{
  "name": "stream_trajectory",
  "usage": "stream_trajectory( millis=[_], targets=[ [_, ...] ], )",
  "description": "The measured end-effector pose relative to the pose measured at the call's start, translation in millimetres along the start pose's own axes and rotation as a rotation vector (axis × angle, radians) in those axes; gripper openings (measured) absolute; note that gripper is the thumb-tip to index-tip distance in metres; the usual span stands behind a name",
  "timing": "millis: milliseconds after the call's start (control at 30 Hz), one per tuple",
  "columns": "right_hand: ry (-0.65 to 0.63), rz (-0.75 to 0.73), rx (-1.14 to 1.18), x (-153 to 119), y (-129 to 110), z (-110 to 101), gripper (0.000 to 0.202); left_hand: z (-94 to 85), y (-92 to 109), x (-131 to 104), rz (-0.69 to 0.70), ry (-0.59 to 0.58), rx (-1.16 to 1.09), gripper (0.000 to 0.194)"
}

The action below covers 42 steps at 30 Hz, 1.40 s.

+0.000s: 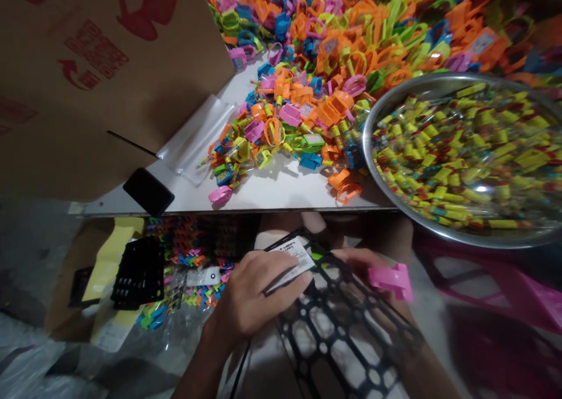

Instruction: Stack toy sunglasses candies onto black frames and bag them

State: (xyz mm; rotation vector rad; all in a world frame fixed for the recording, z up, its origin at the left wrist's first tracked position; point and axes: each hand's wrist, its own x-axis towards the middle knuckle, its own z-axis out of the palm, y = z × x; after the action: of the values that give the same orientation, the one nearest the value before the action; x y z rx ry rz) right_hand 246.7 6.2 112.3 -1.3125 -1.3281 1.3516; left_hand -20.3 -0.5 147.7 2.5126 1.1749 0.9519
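Note:
Low in front of me, below the table edge, is a black plastic lattice basket, tilted over my lap. My left hand is closed at its upper left end, fingers and thumb around a white printed card. On the basket's right side, my right hand is closed at the upper edge, partly hidden by the lattice. A bit of bright green shows between the hands; its kind is unclear. Around or against my right wrist sits a pink toy watch.
A heap of colourful toy watches covers much of the white table. A steel basin of yellow wrapped pieces overhangs its right edge. Left are a large cardboard box, a phone and black baskets. A pink stool stands right.

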Motion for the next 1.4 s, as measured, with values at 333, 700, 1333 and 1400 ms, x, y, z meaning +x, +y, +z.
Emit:
stream_trajectory(
  millis=[333,700,1333,1400],
  targets=[
    [-0.046,0.008,0.062,12.5,-5.1,9.3,0.024,9.8,-1.2,-19.7,-0.099,-0.084,-0.158,0.035],
    [0.02,-0.099,0.026,13.1,13.8,10.7,0.014,29.8,-19.7,-20.8,-0.247,-0.005,-0.593,0.037],
    [0.213,-0.225,-0.491,122.1,-10.8,40.5,0.06,127.3,-78.2,-0.8,-1.139,0.136,-1.122,0.033],
    [0.139,-0.254,-0.485,135.7,-8.7,44.4,0.051,128.0,-81.9,0.7,-1.164,0.149,-1.131,0.038]
  ],
)
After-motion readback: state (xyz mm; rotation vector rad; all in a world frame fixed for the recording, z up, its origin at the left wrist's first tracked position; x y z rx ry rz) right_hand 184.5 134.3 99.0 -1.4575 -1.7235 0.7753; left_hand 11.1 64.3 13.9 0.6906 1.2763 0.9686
